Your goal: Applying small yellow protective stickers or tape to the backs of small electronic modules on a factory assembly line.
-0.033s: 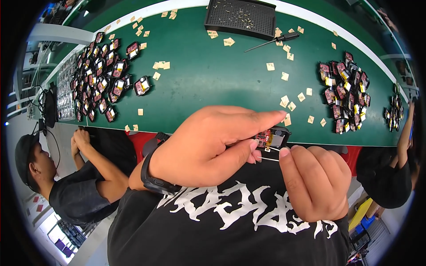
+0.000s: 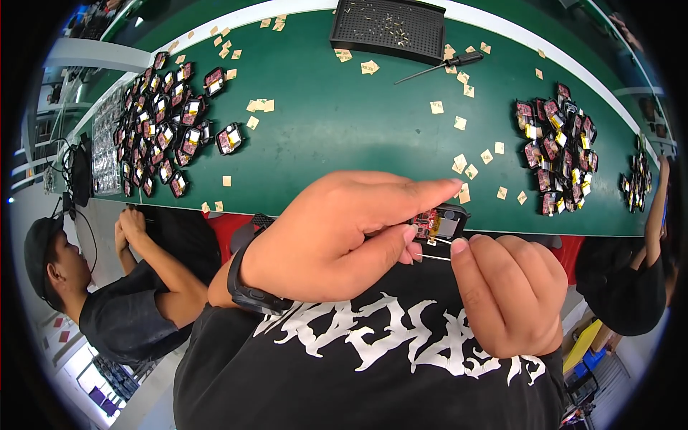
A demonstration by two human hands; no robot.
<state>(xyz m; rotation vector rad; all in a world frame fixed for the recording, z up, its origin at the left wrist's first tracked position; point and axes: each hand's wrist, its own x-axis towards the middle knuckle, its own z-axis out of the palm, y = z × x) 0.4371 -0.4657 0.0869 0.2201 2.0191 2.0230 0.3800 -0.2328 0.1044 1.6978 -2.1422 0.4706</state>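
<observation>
My left hand (image 2: 344, 240) grips a small black device housing (image 2: 464, 213) between thumb and fingers, just past the table's near edge. Inside the housing a red circuit board (image 2: 428, 225) and a grey rectangular part (image 2: 448, 228) show. From the right, my right hand (image 2: 510, 290) pinches metal tweezers (image 2: 433, 256). Their two thin prongs point left at the lower side of the housing, near my left fingertips. Whether the tips hold anything is too small to tell. My right fingers cover the rest of the tweezers.
Similar open devices lie heaped at the table's left (image 2: 161, 122) and right (image 2: 555, 150). A black perforated tray (image 2: 387, 32) with small pieces stands at the back beside a screwdriver (image 2: 448, 66). Beige paper squares (image 2: 459, 123) are scattered about. People (image 2: 136, 287) sit on both sides.
</observation>
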